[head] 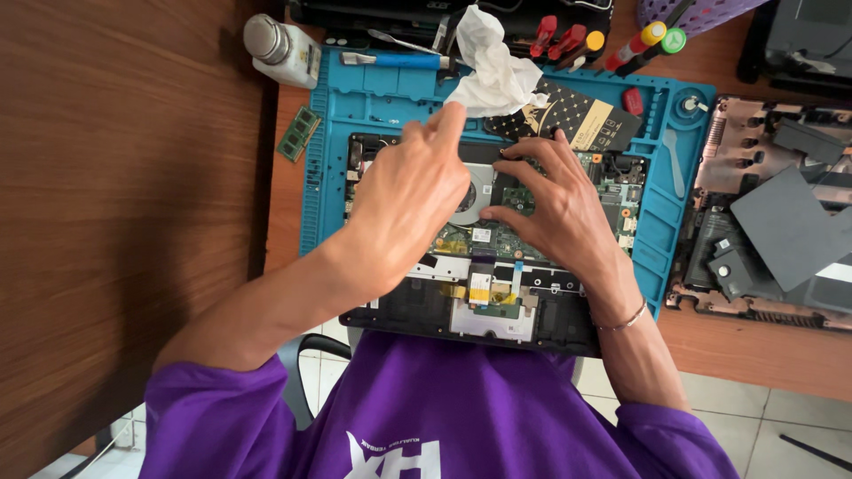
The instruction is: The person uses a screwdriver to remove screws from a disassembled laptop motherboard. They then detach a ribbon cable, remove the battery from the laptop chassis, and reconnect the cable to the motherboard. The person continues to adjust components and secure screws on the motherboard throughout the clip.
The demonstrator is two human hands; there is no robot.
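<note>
**Here, a tissue is held over an opened laptop**

A crumpled tissue (491,66) is pinched in the left hand (408,200), lifted above the laptop (470,306) on the blue mat (661,222). The board (497,238) is steadied by the right hand (555,208), fingers spread; whether anything is gripped beneath them cannot be told. Screwdrivers (568,40) are kept at the mat's far edge.

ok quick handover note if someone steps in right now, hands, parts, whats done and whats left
Left hand: raised over the opened laptop, pinching a white tissue.
Right hand: fingertips pressing on the green board beside the fan.
Laptop lies on the blue repair mat; its bottom cover is off. Memory sticks and a white bottle sit to the left, screwdrivers at the top.
Left: laptop is not closed up.
</note>
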